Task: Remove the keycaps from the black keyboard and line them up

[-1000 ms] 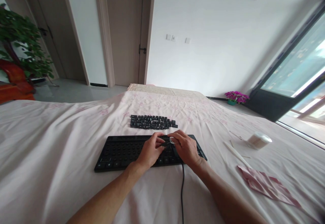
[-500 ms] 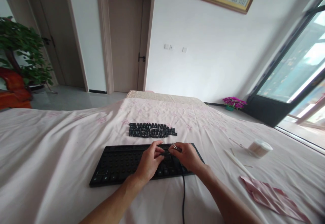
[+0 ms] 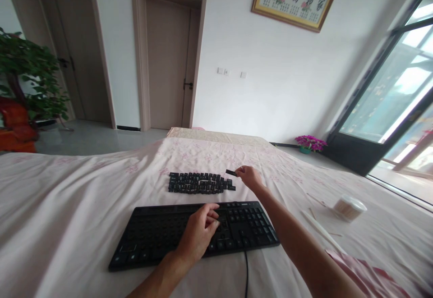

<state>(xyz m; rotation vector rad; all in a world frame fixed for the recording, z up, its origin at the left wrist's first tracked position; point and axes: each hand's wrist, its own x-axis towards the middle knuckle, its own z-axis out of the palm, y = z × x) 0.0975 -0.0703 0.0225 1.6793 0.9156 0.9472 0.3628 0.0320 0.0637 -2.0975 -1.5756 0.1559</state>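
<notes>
A black keyboard (image 3: 162,235) lies on the pale pink cloth, many of its keycaps off on the left and middle, with the number keys still on at the right. My left hand (image 3: 199,230) rests over its middle, fingers loosely bent and a little apart, nothing visible in them. Beyond the keyboard, my right hand (image 3: 249,176) is stretched forward, thumb and fingers pinched on a long black keycap (image 3: 231,172). That keycap is held just above the right end of a block of loose keycaps (image 3: 196,183) laid out in rows.
A clear round tub of cotton swabs (image 3: 350,208) stands at the right, near a few loose sticks and a white strip (image 3: 323,230). A pink cloth (image 3: 368,273) lies partly behind my right forearm. The keyboard's cable (image 3: 246,273) runs toward me.
My right hand has left the keyboard and moved forward with a long keycap; the metal tool seen in it before no longer shows. My left hand stays over the keyboard. The view has tilted up.
</notes>
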